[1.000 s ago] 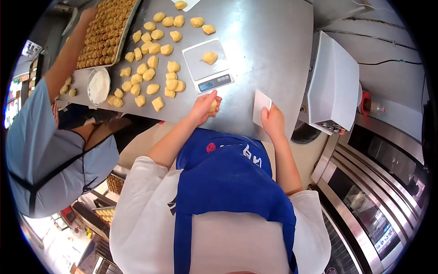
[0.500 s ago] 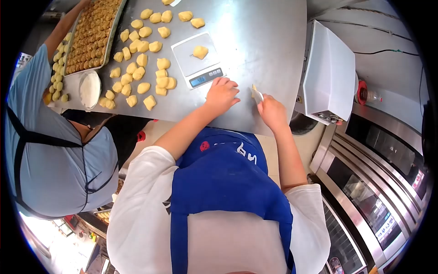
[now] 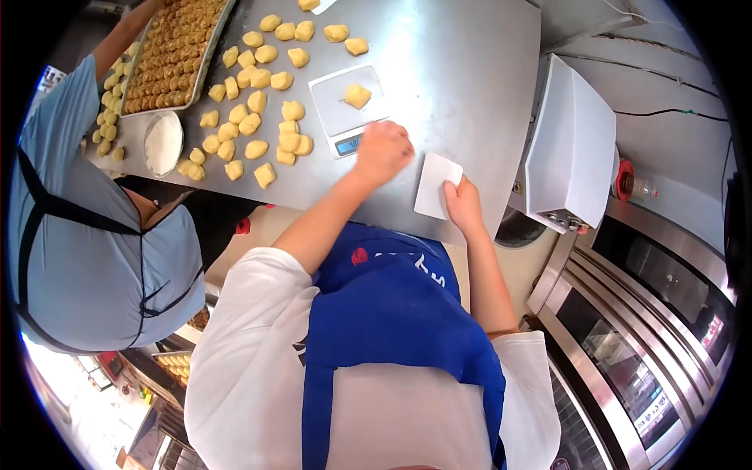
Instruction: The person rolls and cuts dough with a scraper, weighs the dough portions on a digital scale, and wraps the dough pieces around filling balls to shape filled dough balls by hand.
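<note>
Pale-yellow, irregular dough lump sits on the pan of the flat white digital scale. Left hand covers part of the display; fingers curled, blurred; cannot tell whether they enclose anything or touch the scale. Right hand pinches a thin white rectangular scraper beside it. Further out: loose yellow dough pieces on the grey metal table. Risks, judged: left wrist pressing the scale could skew its reading; a knock could shift the lump off-pan.
</note>
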The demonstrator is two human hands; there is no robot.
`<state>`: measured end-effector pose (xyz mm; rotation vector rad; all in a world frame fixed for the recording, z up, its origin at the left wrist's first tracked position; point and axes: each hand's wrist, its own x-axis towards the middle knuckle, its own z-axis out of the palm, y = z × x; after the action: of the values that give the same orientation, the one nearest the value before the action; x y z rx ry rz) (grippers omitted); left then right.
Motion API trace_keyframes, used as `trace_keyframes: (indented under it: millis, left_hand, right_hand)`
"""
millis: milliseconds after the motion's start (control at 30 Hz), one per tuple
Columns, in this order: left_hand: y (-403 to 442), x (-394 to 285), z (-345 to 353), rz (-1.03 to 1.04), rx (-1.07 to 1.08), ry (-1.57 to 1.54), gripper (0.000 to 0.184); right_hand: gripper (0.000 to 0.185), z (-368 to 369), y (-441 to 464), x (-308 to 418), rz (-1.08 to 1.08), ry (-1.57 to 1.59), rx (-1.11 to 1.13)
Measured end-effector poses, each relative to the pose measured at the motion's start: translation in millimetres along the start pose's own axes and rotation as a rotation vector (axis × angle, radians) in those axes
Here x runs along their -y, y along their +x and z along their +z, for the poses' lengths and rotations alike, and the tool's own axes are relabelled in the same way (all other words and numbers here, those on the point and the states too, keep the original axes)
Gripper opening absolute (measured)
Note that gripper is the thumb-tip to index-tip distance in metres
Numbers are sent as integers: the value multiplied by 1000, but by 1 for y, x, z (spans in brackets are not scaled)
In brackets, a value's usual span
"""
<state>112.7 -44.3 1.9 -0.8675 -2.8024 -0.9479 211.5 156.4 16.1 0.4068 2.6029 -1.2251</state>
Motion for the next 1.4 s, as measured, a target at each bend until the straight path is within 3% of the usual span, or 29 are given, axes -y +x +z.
trace_keyframes:
  millis: [67, 133, 167, 233, 333, 400, 467, 567, 633, 667, 733, 767, 833, 867, 933, 1000, 1033, 1100, 1133, 1200, 1300, 1367, 1400]
  left_hand:
    - [12, 16, -25, -104, 3, 1, 14]
    - [23, 30, -39, -208, -510, 241, 31]
    - [25, 45, -36, -215, -520, 253, 31]
    - [21, 71, -28, -216, -258, 57, 43]
    - [18, 76, -34, -343, -262, -111, 37]
    - [7, 75, -48, -455, -326, -203, 39]
    - [-11, 81, -73, -761, -493, -485, 40]
    - [-51, 119, -105, -838, -580, -483, 43]
    - [-70, 139, -116, -695, -402, 149, 42]
    - [-72, 139, -113, -690, -401, 145, 42]
    - [-73, 114, -113, -315, -378, 536, 46]
    - [-60, 86, -117, -365, -138, 240, 45]
    - [-56, 50, -90, -105, 8, -19, 46]
    - [-59, 44, -63, 113, 73, -28, 53]
    - [-69, 27, -39, 216, 52, 88, 53]
    - [-79, 36, -7, 442, 197, 176, 53]
    - [-80, 38, -4, 452, 195, 176, 53]
    - [-84, 45, -7, 71, 442, -153, 49]
    - [-76, 44, -18, 87, 457, -157, 49]
    - [-49, 48, -39, -29, 99, -141, 44]
    - [-8, 58, -59, -188, -55, -157, 41]
    - [8, 55, -71, 79, -197, 589, 44]
    - [10, 47, -68, 76, -200, 591, 44]
  right_hand:
    - [34, 2, -8, 3, -4, 59, -22]
    - [34, 3, -11, 10, -17, 27, -44]
    - [34, 2, -13, 16, -31, 28, -35]
    - [34, -4, -17, 29, -9, -126, 4]
    - [34, -11, -18, 20, -34, -203, 8]
    - [34, -19, -21, 12, -59, -206, -23]
    - [33, -24, -20, 6, -70, -203, -68]
    - [31, -29, -25, 1, -50, -220, -99]
    - [31, -30, -26, -6, -27, -213, -107]
    - [31, -29, -26, -9, -12, -202, -112]
    - [31, -27, -28, -9, -16, -167, -126]
    - [31, -26, -33, -11, -19, -135, -131]
    - [31, -21, -36, -17, -3, -155, -109]
    - [31, -18, -35, -17, -1, -166, -88]
    - [31, -17, -35, -7, -7, -194, -93]
    - [31, -19, -37, -4, -9, -221, -105]
    - [30, -22, -38, -4, -14, -203, -148]
    - [30, -25, -39, -8, -6, -178, -209]
    - [31, -25, -42, -15, 29, -141, -245]
    - [31, -22, -47, -38, 88, -105, -292]
    - [34, -7, -37, -77, 225, 31, -296]
    - [34, 8, -28, -70, 249, 148, -306]
    - [35, 16, -22, -63, 271, 265, -302]
